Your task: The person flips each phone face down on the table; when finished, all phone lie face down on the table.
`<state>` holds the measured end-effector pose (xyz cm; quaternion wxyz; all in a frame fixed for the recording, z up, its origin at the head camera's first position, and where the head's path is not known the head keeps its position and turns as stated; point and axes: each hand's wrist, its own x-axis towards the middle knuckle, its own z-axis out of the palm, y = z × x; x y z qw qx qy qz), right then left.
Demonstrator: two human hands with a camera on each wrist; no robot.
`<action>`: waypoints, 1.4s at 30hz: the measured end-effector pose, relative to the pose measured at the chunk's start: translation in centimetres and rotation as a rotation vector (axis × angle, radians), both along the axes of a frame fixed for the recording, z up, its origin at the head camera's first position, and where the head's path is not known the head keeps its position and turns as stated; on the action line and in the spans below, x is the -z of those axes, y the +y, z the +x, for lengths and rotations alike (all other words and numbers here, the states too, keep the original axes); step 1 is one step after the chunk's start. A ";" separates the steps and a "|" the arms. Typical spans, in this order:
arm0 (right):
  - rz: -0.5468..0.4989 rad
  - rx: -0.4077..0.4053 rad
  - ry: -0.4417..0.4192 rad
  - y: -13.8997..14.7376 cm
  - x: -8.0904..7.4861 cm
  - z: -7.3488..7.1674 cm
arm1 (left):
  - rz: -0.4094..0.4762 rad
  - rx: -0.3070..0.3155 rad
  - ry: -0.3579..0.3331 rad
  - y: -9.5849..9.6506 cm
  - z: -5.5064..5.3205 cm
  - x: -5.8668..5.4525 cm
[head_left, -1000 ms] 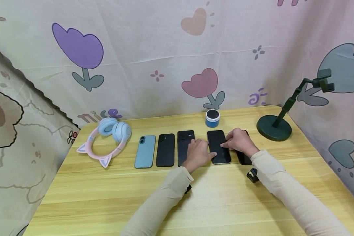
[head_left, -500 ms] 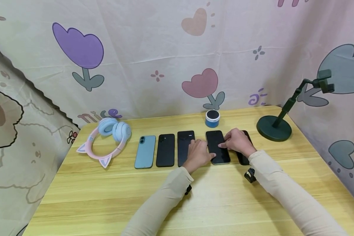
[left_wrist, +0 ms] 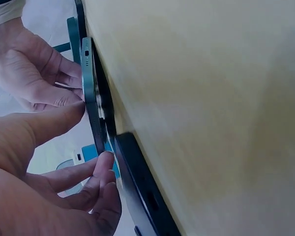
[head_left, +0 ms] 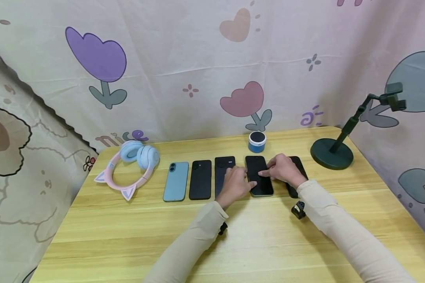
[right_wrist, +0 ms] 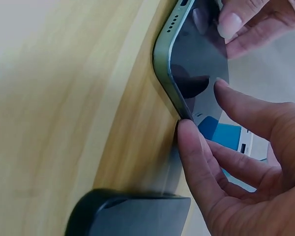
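The phone (head_left: 262, 185) has slid left on the wood-grained surface (head_left: 127, 232), its sides pinched by left hand (head_left: 235, 183) and right hand (head_left: 284, 169), the left-wrist view showing its slim edge (left_wrist: 88, 81), the right-wrist its glossy glass (right_wrist: 207, 51) and round-cornered green rim (right_wrist: 162, 60).

A homely corner, by the looks of it, dressed in cartoon cloth (head_left: 184, 47)!
Flowers, hearts and the word "nice" all over it, hanging behind and beside a wood-grain table (head_left: 127, 236); and on that table, cat-eared headphones (head_left: 148, 158), a small blue-and-white speaker (head_left: 257, 143), a dark green stand (head_left: 348, 127), a row of phones (head_left: 200, 179); personal gadgets all; lived-in room or set-up corner, hard to call!
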<state>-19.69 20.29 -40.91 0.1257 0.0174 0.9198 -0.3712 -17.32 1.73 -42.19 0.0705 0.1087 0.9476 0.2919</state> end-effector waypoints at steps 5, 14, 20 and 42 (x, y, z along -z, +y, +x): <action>-0.050 0.016 -0.028 -0.3 0.1 0.0 | 0.045 -0.005 -0.005 -0.6 0.0 -0.2; -0.094 -0.002 -0.036 -0.6 0.3 0.2 | 0.089 0.005 -0.021 -1.2 0.0 -0.2; -0.140 0.007 -0.042 -0.8 0.4 0.3 | 0.174 -0.018 -0.104 -1.8 0.1 -0.2; -0.314 -0.013 -0.098 -2.0 0.3 0.2 | 0.484 -0.056 -0.108 -3.7 0.2 -0.1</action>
